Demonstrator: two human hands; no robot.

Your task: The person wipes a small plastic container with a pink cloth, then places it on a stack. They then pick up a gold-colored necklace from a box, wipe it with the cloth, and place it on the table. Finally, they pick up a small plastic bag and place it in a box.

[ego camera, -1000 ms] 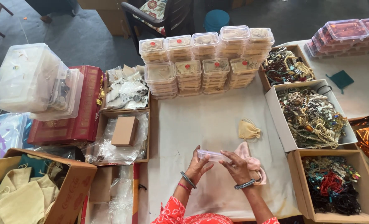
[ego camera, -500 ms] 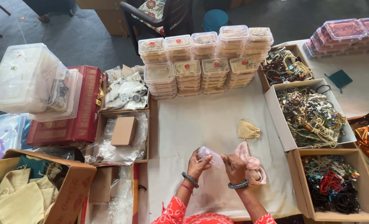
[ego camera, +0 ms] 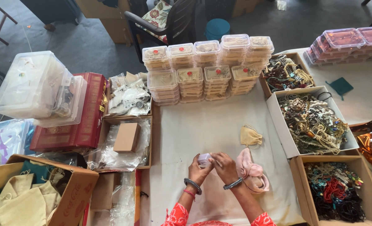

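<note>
I count nine stacks of clear lidded boxes (ego camera: 202,69) at twelve o'clock, three open boxes of beaded jewellery (ego camera: 313,121) at three o'clock, two cloth pouches, one yellow (ego camera: 250,136) and one pink (ego camera: 251,170), and two hands at six o'clock.

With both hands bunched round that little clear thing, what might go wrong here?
The small clear plastic piece is pinched between the left hand and the right hand above the cloth-covered table; it looks thin, so it could slip out or crease. The pink fabric pouch lies right beside the right wrist, and an elbow move might nudge it toward the table edge. The box of beaded necklaces sits open nearby, so a sleeve might snag a strand.
</note>
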